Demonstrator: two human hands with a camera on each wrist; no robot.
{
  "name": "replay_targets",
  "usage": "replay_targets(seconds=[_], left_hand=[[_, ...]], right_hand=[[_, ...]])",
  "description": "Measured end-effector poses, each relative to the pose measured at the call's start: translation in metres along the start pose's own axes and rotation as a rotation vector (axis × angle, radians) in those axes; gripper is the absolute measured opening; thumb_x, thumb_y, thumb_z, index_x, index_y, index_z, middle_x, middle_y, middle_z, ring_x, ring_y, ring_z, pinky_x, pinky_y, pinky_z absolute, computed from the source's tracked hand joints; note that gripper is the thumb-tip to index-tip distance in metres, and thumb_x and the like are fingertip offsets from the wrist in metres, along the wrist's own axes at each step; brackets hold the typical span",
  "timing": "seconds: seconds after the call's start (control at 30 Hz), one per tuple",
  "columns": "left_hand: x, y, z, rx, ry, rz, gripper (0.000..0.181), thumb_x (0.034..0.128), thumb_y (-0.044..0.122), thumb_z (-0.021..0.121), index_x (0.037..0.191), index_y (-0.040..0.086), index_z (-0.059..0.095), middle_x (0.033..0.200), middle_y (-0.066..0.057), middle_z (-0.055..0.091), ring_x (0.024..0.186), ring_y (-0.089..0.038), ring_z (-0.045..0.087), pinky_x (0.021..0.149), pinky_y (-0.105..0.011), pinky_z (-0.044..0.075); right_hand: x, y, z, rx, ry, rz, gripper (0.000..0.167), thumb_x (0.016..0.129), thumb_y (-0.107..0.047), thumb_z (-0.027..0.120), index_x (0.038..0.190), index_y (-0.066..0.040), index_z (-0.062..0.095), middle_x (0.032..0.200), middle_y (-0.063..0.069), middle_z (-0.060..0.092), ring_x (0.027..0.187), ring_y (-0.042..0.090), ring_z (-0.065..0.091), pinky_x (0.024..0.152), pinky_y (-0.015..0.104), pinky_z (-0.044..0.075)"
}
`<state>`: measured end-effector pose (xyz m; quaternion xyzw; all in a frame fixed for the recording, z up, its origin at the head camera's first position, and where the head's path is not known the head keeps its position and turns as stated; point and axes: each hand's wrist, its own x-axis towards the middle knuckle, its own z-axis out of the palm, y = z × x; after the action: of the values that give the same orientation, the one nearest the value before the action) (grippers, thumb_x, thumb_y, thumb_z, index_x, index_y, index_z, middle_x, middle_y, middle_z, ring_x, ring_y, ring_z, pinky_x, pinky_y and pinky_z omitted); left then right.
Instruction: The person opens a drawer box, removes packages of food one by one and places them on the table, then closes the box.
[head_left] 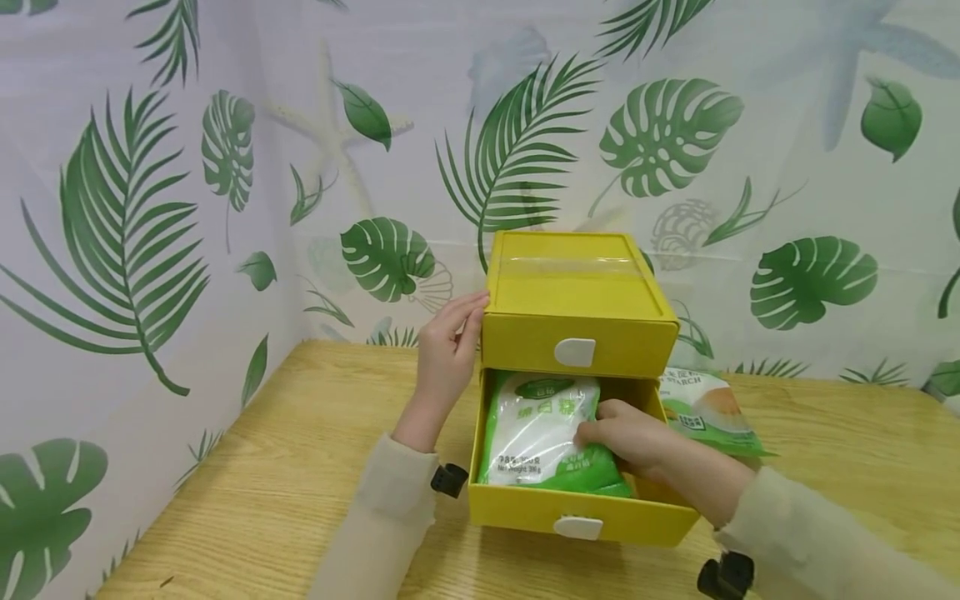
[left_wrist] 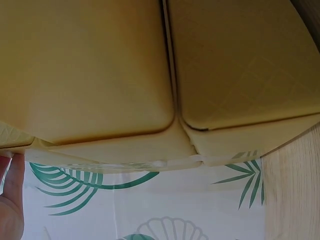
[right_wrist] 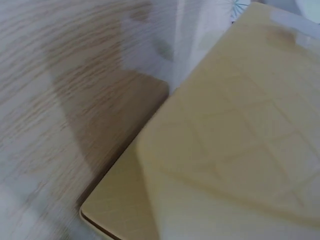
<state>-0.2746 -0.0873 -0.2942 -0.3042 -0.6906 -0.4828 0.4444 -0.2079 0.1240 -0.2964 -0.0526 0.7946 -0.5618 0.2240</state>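
Observation:
A yellow two-tier drawer box (head_left: 577, 287) stands on the table, its lower drawer (head_left: 525, 507) pulled out. In that drawer lies a white and green bag (head_left: 536, 425). My right hand (head_left: 637, 442) reaches into the drawer and grips the bag's right side with thumb and fingers; some fingertips are hidden. My left hand (head_left: 450, 350) rests its fingers against the left side of the upper tier, fingers fairly straight. The left wrist view shows the box's yellow side (left_wrist: 90, 70) and part of my left hand (left_wrist: 12, 200). Yellow panels (right_wrist: 240, 125) fill much of the right wrist view.
A second green and white bag, marked starch (head_left: 708, 412), lies on the table just right of the box. The wooden table (head_left: 322, 433) meets a leaf-patterned cloth backdrop (head_left: 300, 167) behind and at left.

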Motion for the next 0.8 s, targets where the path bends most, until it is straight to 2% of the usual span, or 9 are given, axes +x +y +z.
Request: replay_targets(seconds=[0.13,0.27,0.4,0.57,0.8], left_hand=[[0.002,0.001,-0.001,-0.001,0.003,0.003,0.017,0.0874,-0.001,0.052,0.097,-0.01,0.063,0.102,-0.019,0.061,0.097,-0.025,0.058,0.056,-0.02,0.051],[0.003,0.001,-0.002,0.0,0.005,0.0,0.017,0.0875,-0.001,0.052,0.098,-0.01,0.062,0.103,-0.019,0.061,0.097,-0.025,0.058,0.055,-0.021,0.051],[0.004,0.0,-0.001,-0.014,-0.007,0.0,0.018,0.0881,0.0,0.051,0.099,-0.01,0.062,0.103,-0.02,0.06,0.098,-0.025,0.057,0.055,-0.021,0.051],[0.004,0.001,0.002,-0.031,-0.025,-0.001,0.019,0.0885,0.0,0.05,0.1,-0.01,0.062,0.104,-0.02,0.06,0.098,-0.025,0.057,0.056,-0.019,0.051],[0.006,0.001,0.008,-0.034,-0.029,0.029,0.018,0.0876,-0.002,0.051,0.098,-0.011,0.061,0.104,-0.021,0.06,0.099,-0.027,0.056,0.07,-0.02,0.05]], right_hand=[[0.0,-0.002,-0.003,0.079,-0.007,-0.017,0.025,0.079,0.0,0.046,0.099,0.01,0.034,0.078,0.011,0.05,0.062,0.012,0.055,0.057,0.024,0.051],[-0.001,-0.005,-0.008,0.104,-0.019,-0.043,0.02,0.081,-0.004,0.047,0.095,0.009,0.04,0.067,0.004,0.052,0.054,0.009,0.053,0.052,0.021,0.048],[-0.003,-0.005,-0.014,0.131,-0.051,-0.073,0.02,0.084,-0.007,0.047,0.095,0.01,0.045,0.067,0.003,0.056,0.056,0.008,0.056,0.054,0.021,0.049],[-0.006,-0.003,-0.019,0.178,-0.084,-0.094,0.023,0.088,-0.009,0.045,0.1,0.011,0.043,0.068,0.002,0.057,0.058,0.008,0.058,0.055,0.021,0.05],[-0.015,-0.004,-0.027,0.293,-0.062,-0.09,0.022,0.086,-0.007,0.047,0.099,0.009,0.042,0.073,0.003,0.057,0.059,0.008,0.059,0.056,0.019,0.05]])
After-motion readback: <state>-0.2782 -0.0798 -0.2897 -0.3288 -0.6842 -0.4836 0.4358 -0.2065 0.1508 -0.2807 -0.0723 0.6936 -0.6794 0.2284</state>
